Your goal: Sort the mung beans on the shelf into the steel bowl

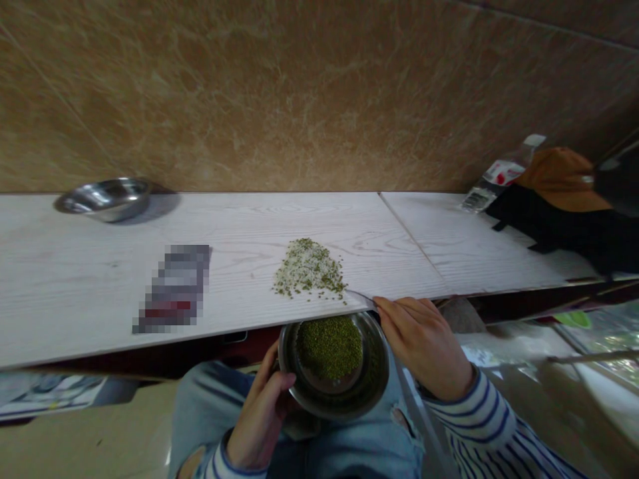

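My left hand (pixel 262 406) grips the rim of a steel bowl (pixel 372 389) held just below the table's front edge; green mung beans (pixel 329 346) fill its middle. My right hand (pixel 424 342) rests at the table edge beside the bowl, fingers together and curved, touching a thin flat strip (pixel 360 297) that lies at the edge. A mixed heap of white grains and green beans (pixel 309 269) lies on the white wooden table (pixel 90 293) just above the bowl.
A second steel bowl (pixel 104 197) stands at the far left by the brown marble wall. A blurred-out dark flat object (pixel 174 287) lies left of the heap. A plastic bottle (pixel 499 174), an orange cap (pixel 562 178) and a black bag (pixel 564 229) sit far right.
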A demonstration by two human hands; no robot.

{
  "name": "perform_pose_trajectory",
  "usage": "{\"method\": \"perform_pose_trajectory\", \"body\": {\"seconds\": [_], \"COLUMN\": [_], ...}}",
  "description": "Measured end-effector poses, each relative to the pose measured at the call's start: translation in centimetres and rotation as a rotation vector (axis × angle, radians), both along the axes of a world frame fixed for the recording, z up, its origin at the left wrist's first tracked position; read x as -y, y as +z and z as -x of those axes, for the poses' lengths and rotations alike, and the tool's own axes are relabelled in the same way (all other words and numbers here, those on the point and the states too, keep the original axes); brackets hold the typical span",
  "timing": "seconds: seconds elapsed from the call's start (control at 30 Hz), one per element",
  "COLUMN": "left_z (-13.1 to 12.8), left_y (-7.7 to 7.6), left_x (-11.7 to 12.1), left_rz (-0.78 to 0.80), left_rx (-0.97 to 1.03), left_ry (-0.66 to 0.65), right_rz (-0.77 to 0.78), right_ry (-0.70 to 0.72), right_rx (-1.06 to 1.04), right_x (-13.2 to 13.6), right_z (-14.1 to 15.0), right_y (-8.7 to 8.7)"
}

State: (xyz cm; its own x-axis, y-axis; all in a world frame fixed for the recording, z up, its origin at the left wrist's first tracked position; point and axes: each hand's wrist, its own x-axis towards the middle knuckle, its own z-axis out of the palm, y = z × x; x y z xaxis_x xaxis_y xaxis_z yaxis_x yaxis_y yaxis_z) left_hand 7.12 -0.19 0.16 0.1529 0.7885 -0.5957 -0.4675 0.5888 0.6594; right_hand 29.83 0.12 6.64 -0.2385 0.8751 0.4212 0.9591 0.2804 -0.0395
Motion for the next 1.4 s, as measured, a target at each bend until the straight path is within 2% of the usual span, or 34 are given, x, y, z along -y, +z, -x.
{"method": "perform_pose_trajectory", "body": {"seconds": [0.37,0.57,1.4], "left_z": [0.2,0.2,0.9], "left_y": [0.0,0.2,0.0], "left_x": [0.0,0.0,0.1], "left_rz": [0.011,0.021,0.009], "left_rx": [-0.004,-0.026,-0.014], "left_ry": [0.004,0.032,0.034], "right_rz": [-0.035,0.009,0.057], "right_ry": [0.035,0.005,0.066], "right_rx": [-0.046,-0.007,-0.052], "right_x": [0.7,-0.2,-1.1], "right_z": [0.0,0.0,0.5], "right_y": [-0.2,-0.4,-0.2]}}
